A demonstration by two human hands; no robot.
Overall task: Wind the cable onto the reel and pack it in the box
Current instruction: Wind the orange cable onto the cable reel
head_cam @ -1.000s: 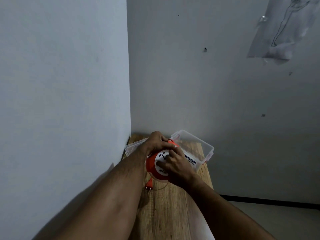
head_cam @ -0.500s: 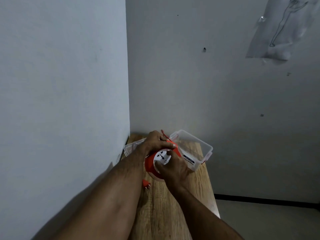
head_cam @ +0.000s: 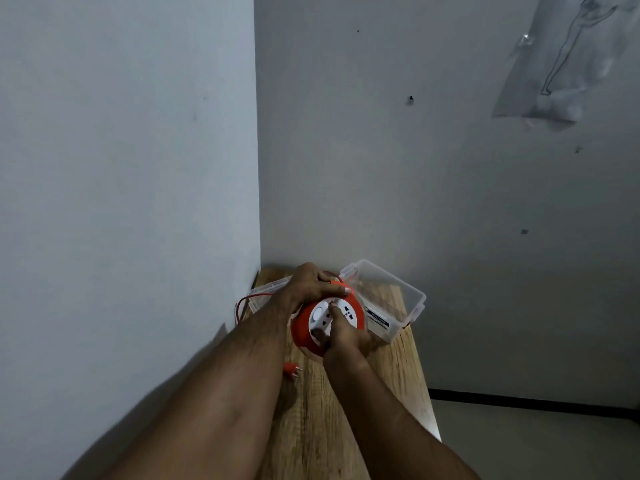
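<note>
Moved: the white socket face on the reel (head_cam: 327, 323) sits at a different angle than half a second ago, and a loop of red cable (head_cam: 242, 304) now swings out past your left forearm, so you're mid-wind.
Plug: plug (head_cam: 290, 370) lies loose on the worktop (head_cam: 311, 427), a bit nearer you than before, meaning cable's left to take up.
Left hand: left hand (head_cam: 308, 284) clamped over the reel's top rim.
Right hand: right hand (head_cam: 343, 336) curled on the face, turning it I'd guess.
Box: clear box (head_cam: 391, 296) sits open just behind, not packed yet.
</note>
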